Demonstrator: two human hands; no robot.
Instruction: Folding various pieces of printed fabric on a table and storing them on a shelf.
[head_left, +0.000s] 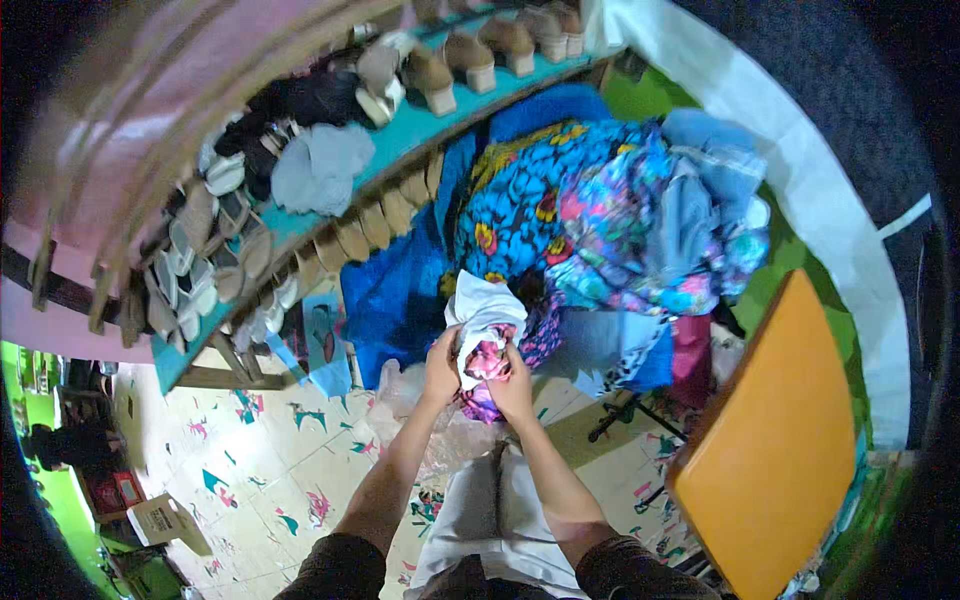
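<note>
Between my two hands is a crumpled bundle of cloth [484, 300], white on the outside with pink floral fabric showing in its middle. My left hand [442, 368] grips the bundle's left side, and my right hand [514, 388] is closed on its right side. A bit of purple fabric [482, 404] shows below, between the hands. Just beyond lies a heap of clothes, with a blue floral cloth [520, 195], a multicoloured floral garment [625, 230] and light-blue denim [690, 215]. Some fingertips are hidden in the folds.
Shoes [430, 80] and a grey cloth [322, 167] crowd a teal bench [415, 140] at the far left. An orange board [775, 440] leans at the right. Fabric scraps [316, 502] litter the tiled floor [260, 440]; clear plastic [395, 425] lies near my hands.
</note>
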